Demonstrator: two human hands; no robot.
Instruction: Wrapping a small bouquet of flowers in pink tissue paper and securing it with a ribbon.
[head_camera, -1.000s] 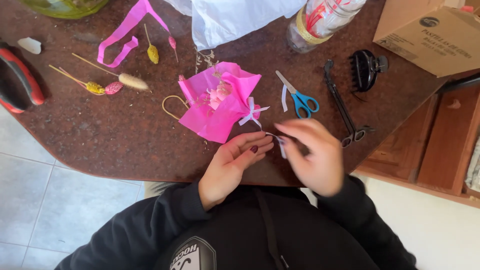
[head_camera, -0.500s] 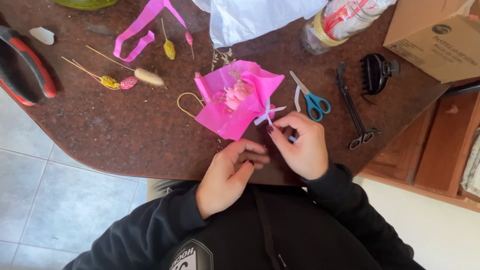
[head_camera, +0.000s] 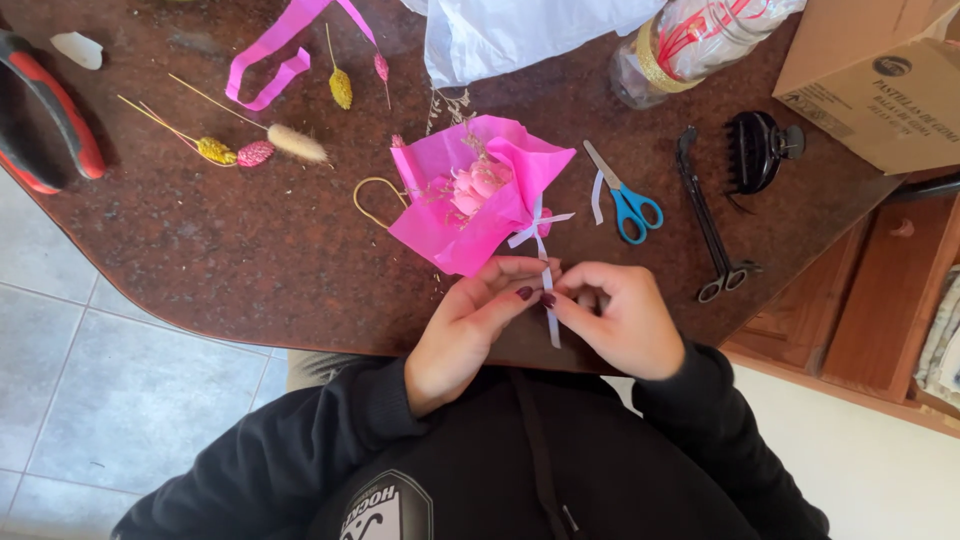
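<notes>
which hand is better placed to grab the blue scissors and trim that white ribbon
Right, probably. The right hand lies nearest the blue scissors, just up the table. The left hand is farther off and can keep pinching the white ribbon.

Black long-sleeved hoodie (head_camera: 480, 470) — pale crest on the chest, perhaps printed — and dark-polished fingernails (head_camera: 524, 293).
</notes>
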